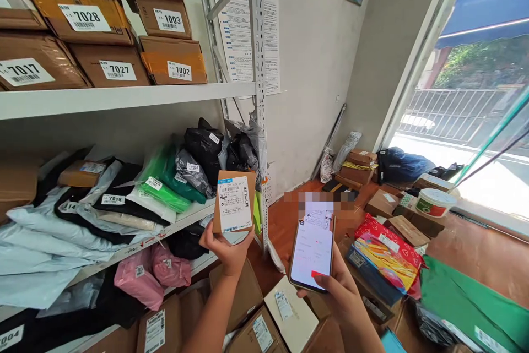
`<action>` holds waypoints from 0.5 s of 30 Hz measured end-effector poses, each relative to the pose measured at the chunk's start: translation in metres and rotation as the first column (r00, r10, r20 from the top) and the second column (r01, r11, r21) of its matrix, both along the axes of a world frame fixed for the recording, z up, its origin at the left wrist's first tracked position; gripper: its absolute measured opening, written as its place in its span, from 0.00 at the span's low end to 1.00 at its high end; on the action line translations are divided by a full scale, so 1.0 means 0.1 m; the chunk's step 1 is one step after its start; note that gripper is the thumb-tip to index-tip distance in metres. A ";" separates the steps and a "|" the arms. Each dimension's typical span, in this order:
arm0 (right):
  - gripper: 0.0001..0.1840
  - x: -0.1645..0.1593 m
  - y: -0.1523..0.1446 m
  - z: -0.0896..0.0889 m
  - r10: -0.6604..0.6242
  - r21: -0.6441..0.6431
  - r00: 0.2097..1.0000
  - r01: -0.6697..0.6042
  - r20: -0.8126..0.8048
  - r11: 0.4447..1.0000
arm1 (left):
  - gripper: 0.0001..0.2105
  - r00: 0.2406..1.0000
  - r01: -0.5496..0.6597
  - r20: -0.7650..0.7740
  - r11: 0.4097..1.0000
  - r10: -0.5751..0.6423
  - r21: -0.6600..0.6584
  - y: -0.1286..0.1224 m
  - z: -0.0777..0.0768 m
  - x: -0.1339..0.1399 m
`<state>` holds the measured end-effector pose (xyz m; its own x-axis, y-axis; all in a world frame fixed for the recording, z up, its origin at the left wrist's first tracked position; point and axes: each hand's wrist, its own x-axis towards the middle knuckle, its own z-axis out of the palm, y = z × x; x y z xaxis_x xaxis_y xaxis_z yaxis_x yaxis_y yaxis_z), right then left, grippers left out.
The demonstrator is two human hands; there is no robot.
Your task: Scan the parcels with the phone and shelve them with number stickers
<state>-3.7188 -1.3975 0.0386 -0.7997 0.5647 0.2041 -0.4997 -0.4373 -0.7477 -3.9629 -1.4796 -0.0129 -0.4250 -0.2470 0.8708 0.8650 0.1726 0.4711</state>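
1. Left hand grips the small carton by its lower edge, upright, printed label facing the camera.
2. Right hand wraps the phone, screen up, at 3 o'clock of the carton, level with the label.
3. Shelving at 10 o'clock carries numbered boxes, bagged parcels.
4. Floor at 3 o'clock: loose parcels, bright doorway.

we are seeing numbered cardboard boxes sitting on the upper shelf. soft mailer bags are lying piled below, and a white tub is resting among the floor parcels.
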 end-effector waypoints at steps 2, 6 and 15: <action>0.43 0.16 0.34 -0.03 0.006 -0.002 1.000 -0.006 0.024 1.000 | 0.53 0.999 -0.042 0.016 0.999 0.042 -0.006 0.22 -0.02 0.07; 0.44 0.51 1.09 -0.16 -0.055 0.002 0.993 0.055 0.108 0.998 | 0.54 0.992 -0.116 0.057 0.993 0.117 -0.014 0.65 -0.13 0.22; 0.49 1.08 2.20 -0.46 -0.074 -0.022 0.958 0.083 0.278 0.996 | 0.56 0.909 -0.235 0.337 0.969 0.246 -0.073 0.81 -0.63 0.63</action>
